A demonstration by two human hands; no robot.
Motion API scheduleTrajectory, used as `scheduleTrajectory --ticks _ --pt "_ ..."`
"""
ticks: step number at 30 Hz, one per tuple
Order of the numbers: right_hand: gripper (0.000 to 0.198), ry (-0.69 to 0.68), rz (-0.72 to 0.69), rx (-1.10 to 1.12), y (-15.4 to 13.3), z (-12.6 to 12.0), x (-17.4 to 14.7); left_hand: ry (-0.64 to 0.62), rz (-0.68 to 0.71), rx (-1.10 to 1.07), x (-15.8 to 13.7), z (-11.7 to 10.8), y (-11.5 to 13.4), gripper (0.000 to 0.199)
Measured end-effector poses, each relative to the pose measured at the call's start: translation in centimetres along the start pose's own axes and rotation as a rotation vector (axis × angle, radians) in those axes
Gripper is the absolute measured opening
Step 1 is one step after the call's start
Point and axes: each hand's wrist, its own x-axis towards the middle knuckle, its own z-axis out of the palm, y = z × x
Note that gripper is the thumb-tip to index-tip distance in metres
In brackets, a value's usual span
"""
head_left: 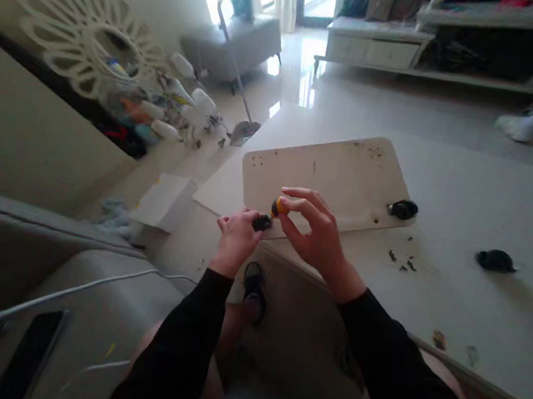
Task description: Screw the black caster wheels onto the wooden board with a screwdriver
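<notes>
A pale board (321, 174) with rounded corners and small holes near them lies on the white table. At its near left corner, my left hand (236, 238) is closed on a black caster (263, 222). My right hand (315, 227) pinches a stubby yellow-and-black screwdriver (278, 207), which stands over that caster. The screwdriver's tip is too small to make out. Another black caster (403, 210) sits at the board's near right corner, and a loose black caster (496, 260) lies on the table farther right.
Small dark screws (408, 264) lie on the white table (490, 194) right of the board. A white box (161, 202) stands to the left. A phone (30, 354) and a white cable (81, 285) rest on the sofa. Another person's shoes (521, 127) are at far right.
</notes>
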Motion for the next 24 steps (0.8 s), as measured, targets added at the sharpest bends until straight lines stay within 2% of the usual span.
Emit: scheduleTrajectory --ticks 4,6,9,14,19,24 --pt "0.007 -0.048 -0.012 0.046 -0.34 -0.15 0.21 -0.004 -0.01 0.009 0.15 0.0 0.23 0.025" --pt "0.004 -0.012 -0.009 0.008 -0.29 -0.12 0.25 -0.002 -0.001 -0.002 0.11 -0.08 0.26 0.024" --pt "0.01 0.018 0.001 -0.02 -0.17 -0.07 0.21 0.008 0.009 -0.01 0.01 -0.2 0.18 0.023" --pt "0.009 -0.062 0.001 0.071 -0.4 -0.08 0.28 0.013 0.002 0.002 0.03 -0.24 0.04 0.022" --pt "0.012 -0.019 -0.003 -0.018 -0.43 0.03 0.36 0.014 0.001 0.006 0.05 -0.25 0.09 0.022" --pt "0.013 -0.017 0.011 0.02 -0.24 -0.03 -0.06 0.015 -0.01 0.006 0.0 -0.35 0.02 0.024"
